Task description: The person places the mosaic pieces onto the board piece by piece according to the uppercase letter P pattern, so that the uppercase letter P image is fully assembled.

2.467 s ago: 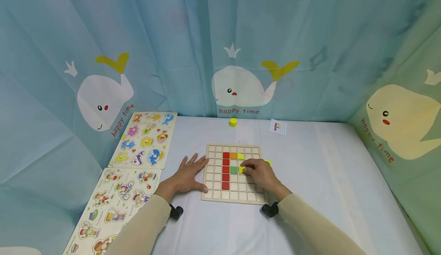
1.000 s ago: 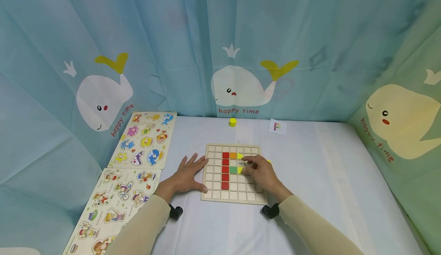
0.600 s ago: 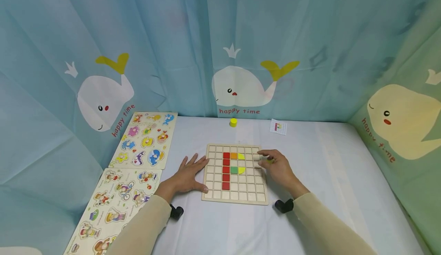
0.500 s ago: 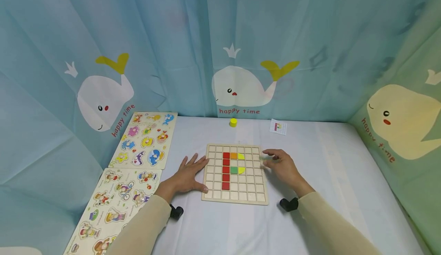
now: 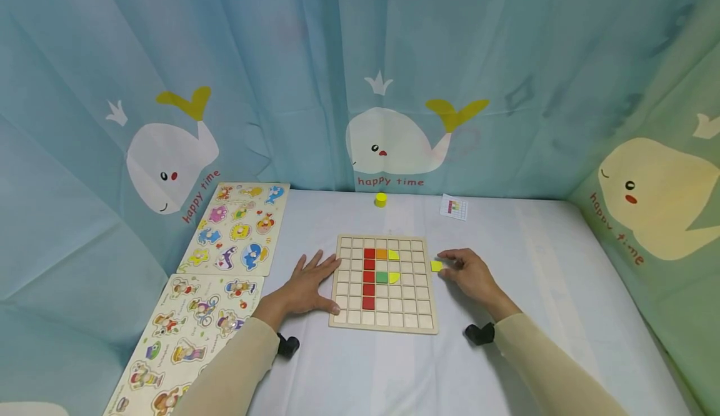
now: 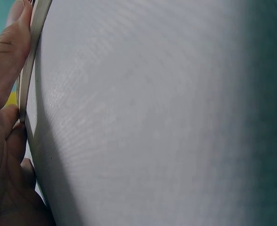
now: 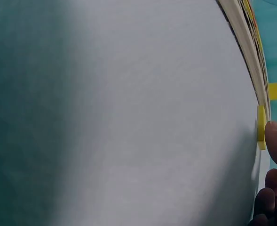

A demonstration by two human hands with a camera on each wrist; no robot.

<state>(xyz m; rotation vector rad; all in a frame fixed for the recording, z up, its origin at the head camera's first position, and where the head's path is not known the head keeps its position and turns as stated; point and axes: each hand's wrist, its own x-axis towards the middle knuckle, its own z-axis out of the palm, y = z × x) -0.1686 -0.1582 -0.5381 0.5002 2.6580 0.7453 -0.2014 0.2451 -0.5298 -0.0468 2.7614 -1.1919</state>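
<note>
A wooden grid board (image 5: 382,320) holds a column of red squares (image 5: 368,289), an orange square (image 5: 381,253) and a green square (image 5: 382,277). Two yellow pieces, an upper one (image 5: 393,255) and a lower one with a rounded edge (image 5: 394,277), sit to their right. My left hand (image 5: 302,286) is spread flat, its fingertips and thumb on the board's left edge. Just beyond the right edge lies a loose yellow tile (image 5: 436,266). My right hand (image 5: 471,273) is beside it, thumb right at the tile (image 7: 261,128), index finger apart, nothing pinched between them.
A yellow cylinder (image 5: 380,200) stands behind the board. Farther right is a small card (image 5: 453,207) printed with a coloured grid pattern. Two picture puzzle boards, a far one with sea animals (image 5: 275,222) and a near one (image 5: 216,291), lie at the left. Curtains (image 5: 315,79) border the table.
My right hand has left the lower yellow piece on the board and moved right, off the board. The loose yellow tile, hidden behind it shortly before, shows again. My left hand has stayed put.
</note>
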